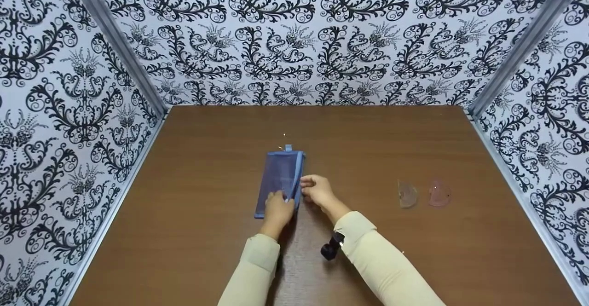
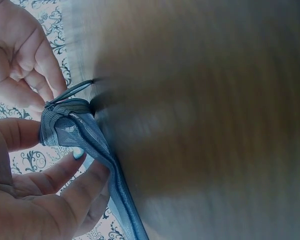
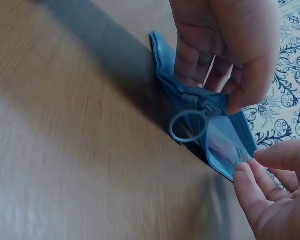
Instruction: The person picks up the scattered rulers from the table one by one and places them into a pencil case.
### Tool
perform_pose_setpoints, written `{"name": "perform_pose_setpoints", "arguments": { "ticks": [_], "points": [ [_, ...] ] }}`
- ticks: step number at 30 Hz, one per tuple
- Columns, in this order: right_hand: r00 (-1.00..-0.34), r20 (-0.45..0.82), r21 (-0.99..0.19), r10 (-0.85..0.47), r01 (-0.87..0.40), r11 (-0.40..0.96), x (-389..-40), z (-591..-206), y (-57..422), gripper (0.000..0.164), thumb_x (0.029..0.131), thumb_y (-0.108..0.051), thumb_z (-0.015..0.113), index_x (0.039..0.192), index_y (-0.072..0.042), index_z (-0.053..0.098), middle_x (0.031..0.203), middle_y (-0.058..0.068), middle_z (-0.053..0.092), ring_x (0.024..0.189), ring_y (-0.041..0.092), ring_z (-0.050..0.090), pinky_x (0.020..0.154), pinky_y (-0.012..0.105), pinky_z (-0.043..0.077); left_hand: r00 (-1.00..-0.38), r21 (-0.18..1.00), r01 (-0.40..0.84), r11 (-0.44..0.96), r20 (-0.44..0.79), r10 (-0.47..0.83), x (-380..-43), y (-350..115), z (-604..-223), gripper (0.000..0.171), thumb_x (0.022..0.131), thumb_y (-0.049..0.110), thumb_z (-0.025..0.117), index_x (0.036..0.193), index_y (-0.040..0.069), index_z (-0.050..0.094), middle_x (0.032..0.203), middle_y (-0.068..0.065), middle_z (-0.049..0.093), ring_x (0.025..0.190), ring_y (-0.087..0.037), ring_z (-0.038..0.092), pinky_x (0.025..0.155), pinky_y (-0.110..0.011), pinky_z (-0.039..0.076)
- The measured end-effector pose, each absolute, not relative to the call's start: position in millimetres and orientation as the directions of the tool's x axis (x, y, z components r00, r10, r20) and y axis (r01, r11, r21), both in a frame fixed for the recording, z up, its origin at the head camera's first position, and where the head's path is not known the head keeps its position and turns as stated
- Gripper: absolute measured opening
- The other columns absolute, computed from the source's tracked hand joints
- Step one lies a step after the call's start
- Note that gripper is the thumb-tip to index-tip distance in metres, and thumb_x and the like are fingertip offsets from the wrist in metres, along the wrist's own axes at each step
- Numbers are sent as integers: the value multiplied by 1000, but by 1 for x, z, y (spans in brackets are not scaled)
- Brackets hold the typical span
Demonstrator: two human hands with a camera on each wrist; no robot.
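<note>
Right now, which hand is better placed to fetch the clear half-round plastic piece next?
Your right hand, probably: it lies nearer that clear half-round plastic piece, while your left hand holds the blue mesh zip pouch.

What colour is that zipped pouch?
The pouch is blue, with brighter blue edging; the head view shows it best.

- The brown wood-look desk, whose middle serves as the clock's centre.
- A clear half-round piece lying at three o'clock, its straight edge toward nine.
- A pink see-through half-round piece just beyond it, also at three, the two apart.
- The back wall at twelve, white with black scrollwork.
- The left wall toward ten and right wall toward two, same pattern.
- Grey corner strips, one between ten and eleven, another near two.
</note>
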State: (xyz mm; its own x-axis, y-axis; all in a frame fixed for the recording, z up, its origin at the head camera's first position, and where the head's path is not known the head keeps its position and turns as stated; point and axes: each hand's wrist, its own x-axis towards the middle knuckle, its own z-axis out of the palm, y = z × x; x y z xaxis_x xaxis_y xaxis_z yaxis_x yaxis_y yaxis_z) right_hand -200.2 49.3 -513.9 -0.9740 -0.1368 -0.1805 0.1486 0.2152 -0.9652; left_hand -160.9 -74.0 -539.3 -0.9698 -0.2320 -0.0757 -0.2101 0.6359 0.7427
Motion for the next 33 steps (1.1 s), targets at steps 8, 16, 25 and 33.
{"name": "perform_pose_setpoints", "arguments": {
  "ticks": [8, 16, 25, 33],
  "points": [
    [-971, 119, -965, -207, -162, 205, -227, -561, 66, 32, 75, 10, 58, 106, 8, 67, 94, 19, 70, 89, 29, 67, 78, 33, 54, -973, 742, -183, 645, -40, -229, -159, -75, -539, 30, 83, 13, 62, 105, -9, 63, 104, -24, 56, 101, -43, 53, 90, -50, 44],
    [-936, 242, -886, -256, -320, 335, -215, -542, 75, 32, 79, 10, 58, 110, 13, 62, 101, 27, 65, 92, 37, 63, 82, 41, 53, -976, 751, -179, 636, -53, -212, -158, -75, -539, 34, 84, 13, 60, 109, -10, 62, 109, -25, 56, 105, -42, 52, 93, -50, 43],
    [-920, 302, -671, -251, -393, 629, -204, -521, 85, 44, 79, 0, 69, 122, 1, 62, 116, 20, 63, 105, 35, 61, 91, 46, 48, -977, 745, -154, 649, -16, -213, -159, -74, -540, 35, 83, 12, 62, 109, -11, 62, 108, -27, 58, 105, -44, 54, 93, -51, 44],
    [-917, 303, -574, -257, -391, 719, -202, -520, 99, 52, 80, -3, 71, 130, -4, 59, 126, 17, 58, 116, 36, 55, 97, 49, 44, -977, 738, -128, 663, 20, -211, -159, -72, -540, 27, 81, 10, 62, 100, -9, 63, 101, -25, 57, 98, -44, 54, 89, -51, 45]
  ]
}}
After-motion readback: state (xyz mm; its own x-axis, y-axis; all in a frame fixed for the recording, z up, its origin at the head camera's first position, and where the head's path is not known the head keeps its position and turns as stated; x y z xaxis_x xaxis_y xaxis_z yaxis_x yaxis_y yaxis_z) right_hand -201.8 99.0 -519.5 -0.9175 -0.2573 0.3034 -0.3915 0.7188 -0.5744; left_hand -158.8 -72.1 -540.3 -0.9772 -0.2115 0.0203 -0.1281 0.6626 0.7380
